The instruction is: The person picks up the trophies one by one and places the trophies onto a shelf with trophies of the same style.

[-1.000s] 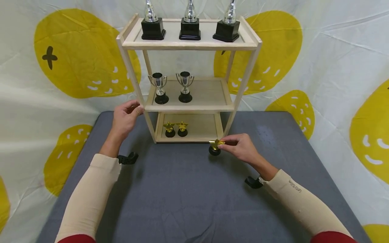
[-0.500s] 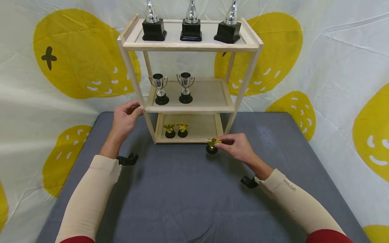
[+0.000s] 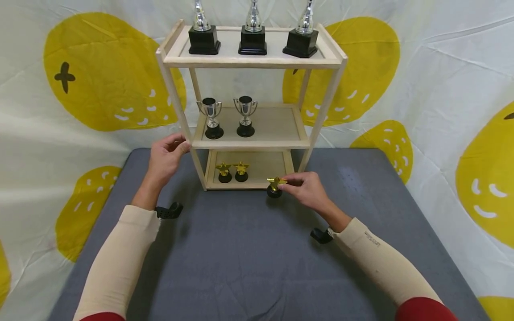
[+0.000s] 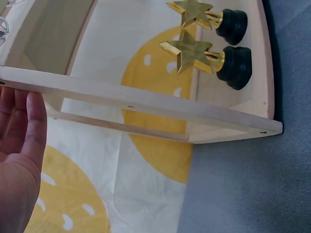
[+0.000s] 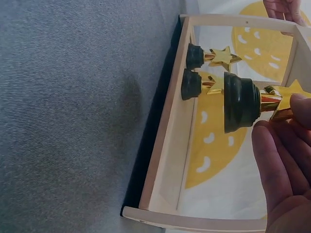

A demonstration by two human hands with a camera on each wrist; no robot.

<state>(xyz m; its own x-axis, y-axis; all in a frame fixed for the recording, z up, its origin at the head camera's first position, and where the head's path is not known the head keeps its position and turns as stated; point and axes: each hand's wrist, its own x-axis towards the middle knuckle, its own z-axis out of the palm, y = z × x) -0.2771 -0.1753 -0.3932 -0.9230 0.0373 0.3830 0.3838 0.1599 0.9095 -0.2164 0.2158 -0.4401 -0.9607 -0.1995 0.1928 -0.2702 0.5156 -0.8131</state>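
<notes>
My right hand (image 3: 307, 191) pinches a small gold star trophy (image 3: 275, 191) by its star between thumb and fingers. The trophy is upright, just before the front edge of the wooden shelf's bottom tier (image 3: 261, 171); its black base faces the right wrist camera. Two matching star trophies, one (image 3: 224, 173) beside the other (image 3: 241, 172), stand at the left of that tier. My left hand (image 3: 163, 156) is at the shelf's left front post (image 4: 131, 102), its fingers fairly straight and touching the post near the middle tier. Part of the left hand is out of frame in the left wrist view.
Two silver cup trophies, one (image 3: 212, 118) left of the other (image 3: 245, 116), stand on the middle tier. Three larger trophies with black bases (image 3: 252, 41) line the top tier, their tops cut off. A grey cloth (image 3: 241, 258) covers the table; a patterned curtain hangs behind.
My right hand has carried the star trophy leftward and slightly up, nearer the bottom tier's front edge. The left hand has stayed at the post.
</notes>
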